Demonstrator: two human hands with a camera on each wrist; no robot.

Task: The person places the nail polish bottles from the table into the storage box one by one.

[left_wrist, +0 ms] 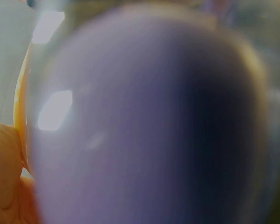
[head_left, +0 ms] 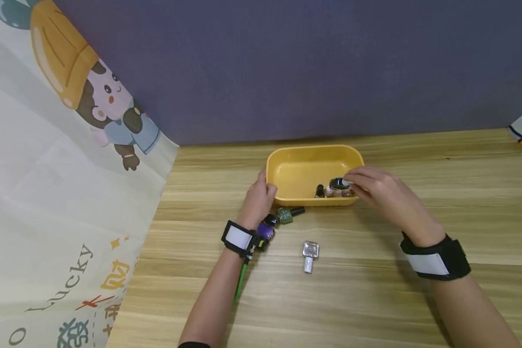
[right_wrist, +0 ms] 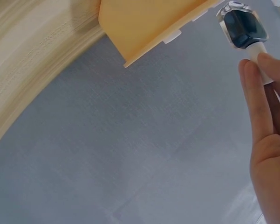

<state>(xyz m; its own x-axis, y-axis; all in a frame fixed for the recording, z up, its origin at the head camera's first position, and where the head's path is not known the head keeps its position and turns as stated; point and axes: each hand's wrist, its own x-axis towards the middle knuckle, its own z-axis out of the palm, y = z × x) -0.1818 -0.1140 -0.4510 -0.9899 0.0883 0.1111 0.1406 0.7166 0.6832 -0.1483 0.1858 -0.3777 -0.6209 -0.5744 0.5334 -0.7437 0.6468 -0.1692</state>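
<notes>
My right hand [head_left: 384,193] pinches a nail polish bottle [head_left: 339,183] by its white cap, over the right end of a yellow plastic basket [head_left: 315,201]. In the right wrist view this bottle [right_wrist: 243,27] has dark blue polish in a clear, angular body. My left hand [head_left: 257,200] grips the basket's left end. Several nail polish bottles lie inside, along the front right; a black-capped one [head_left: 319,190] shows among them. A purple polish bottle [left_wrist: 116,121] fills most of the left wrist view, very close and blurred.
In front of the basket lie a green bottle [head_left: 284,215] with a black cap and a purple bottle [head_left: 266,231] beside the left wrist. A clear bottle [head_left: 310,250] with a white cap is nearer on the wooden table [head_left: 352,299]. A dark blue panel [head_left: 287,72] stands behind.
</notes>
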